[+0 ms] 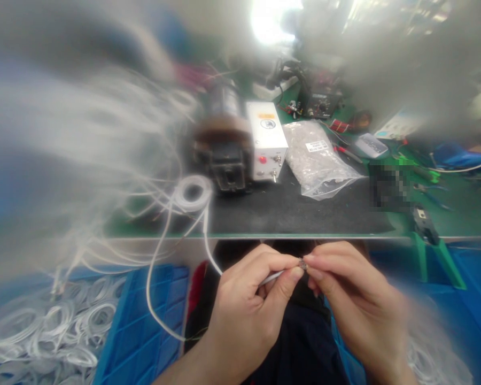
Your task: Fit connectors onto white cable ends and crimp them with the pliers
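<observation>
My left hand (248, 305) is closed in a pinch on the end of a thin white cable (160, 256), below the bench edge. My right hand (353, 299) meets it fingertip to fingertip and pinches a tiny part (302, 263) at the cable's tip. The cable loops down and left, then rises to a white coil (192, 193) lying on the bench. Both hands hover over my lap.
On the bench stand a dark crimping machine (224, 144), a white control box (266, 140) and a clear bag of small parts (318, 158). A blue crate (140, 326) at lower left holds several coiled white cables (52, 331). Tools lie on the green mat (457, 203) to the right.
</observation>
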Tool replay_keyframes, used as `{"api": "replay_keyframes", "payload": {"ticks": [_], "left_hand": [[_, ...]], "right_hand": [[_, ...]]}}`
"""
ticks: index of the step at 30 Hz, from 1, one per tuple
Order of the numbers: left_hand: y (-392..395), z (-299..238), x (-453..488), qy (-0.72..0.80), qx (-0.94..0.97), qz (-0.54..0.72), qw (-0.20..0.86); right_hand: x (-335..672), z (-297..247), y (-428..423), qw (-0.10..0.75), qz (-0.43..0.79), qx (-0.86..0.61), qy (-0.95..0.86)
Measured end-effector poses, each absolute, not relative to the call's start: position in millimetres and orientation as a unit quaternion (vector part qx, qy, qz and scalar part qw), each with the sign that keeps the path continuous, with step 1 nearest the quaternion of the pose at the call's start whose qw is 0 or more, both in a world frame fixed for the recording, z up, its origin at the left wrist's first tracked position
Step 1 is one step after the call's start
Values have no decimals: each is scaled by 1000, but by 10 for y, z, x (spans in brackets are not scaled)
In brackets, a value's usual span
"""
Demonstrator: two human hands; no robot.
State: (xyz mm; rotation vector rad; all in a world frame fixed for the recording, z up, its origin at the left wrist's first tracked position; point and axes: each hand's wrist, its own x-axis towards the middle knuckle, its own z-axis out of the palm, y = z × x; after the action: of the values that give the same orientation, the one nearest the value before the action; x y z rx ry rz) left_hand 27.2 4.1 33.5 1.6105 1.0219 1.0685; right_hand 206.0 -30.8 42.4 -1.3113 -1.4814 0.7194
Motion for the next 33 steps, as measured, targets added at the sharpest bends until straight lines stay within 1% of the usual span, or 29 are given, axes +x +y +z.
{"api": "replay_keyframes", "payload": {"ticks": [5,10,15,19,23,33], "left_hand": [[10,326,296,425,651,449,441],[-16,291,330,440,648,476,400],[-23,264,346,440,654,486,377],[-36,257,354,450,665,484,348],[-58,263,360,502,647,479,317],[-35,234,361,491,620,498,355]], "right_hand": [[2034,433,-305,500,290,-546,-607],[2025,426,-320,503,283,-551,-603],[2013,424,-317,514,296,-555,-583],[1991,457,-277,521,333,-563,-549],[1991,466,-241,523,389,-561,-511],[1984,325,-198,542,493,-517,-443]]}}
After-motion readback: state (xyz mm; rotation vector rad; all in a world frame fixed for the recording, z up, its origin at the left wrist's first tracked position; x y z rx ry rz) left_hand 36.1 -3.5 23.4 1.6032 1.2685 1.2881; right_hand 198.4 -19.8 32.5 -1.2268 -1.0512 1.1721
